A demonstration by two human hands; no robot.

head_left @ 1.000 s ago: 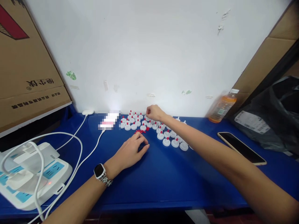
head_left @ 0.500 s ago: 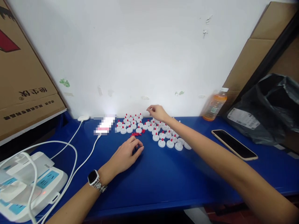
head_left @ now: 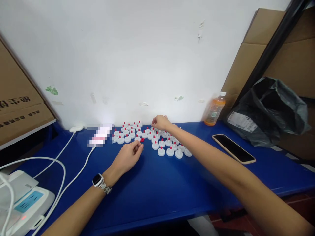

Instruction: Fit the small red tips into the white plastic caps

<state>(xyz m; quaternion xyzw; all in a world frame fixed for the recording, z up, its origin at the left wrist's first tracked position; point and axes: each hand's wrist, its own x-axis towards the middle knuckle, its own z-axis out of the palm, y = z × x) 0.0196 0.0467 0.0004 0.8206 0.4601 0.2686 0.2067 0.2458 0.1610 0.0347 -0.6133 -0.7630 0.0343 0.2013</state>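
Dozens of white caps (head_left: 161, 143) with red tips stand in rows on the blue bench (head_left: 172, 183), most of them just beyond and to the right of the left hand's grip. The left hand (head_left: 126, 156) rests on the bench with thumb and fingertips pinched together; what they pinch is too small to tell, and a few loose red pieces (head_left: 142, 140) lie just beyond the fingertips. The right hand (head_left: 159, 122) sits at the far rows of caps, fingers curled down onto them; whether it holds one cannot be told.

A smartwatch (head_left: 97, 180) on a metal band is on the left wrist. White cables (head_left: 73, 177) run to the left of the left grip toward a white and blue power strip (head_left: 24, 205). Well to the right of the right grip lie a dark phone (head_left: 233, 148), an orange drink bottle (head_left: 213, 109) with an unreadable label, and a black plastic bag (head_left: 270, 111) bearing a white shipping label too small to read. The cardboard box (head_left: 17, 101) on the far left shows mirrored print that cannot be read.

Compared with half a second ago, the left hand has lifted its fingers into a tighter pinch nearer the red pieces, and the right hand has dropped lower onto the caps.
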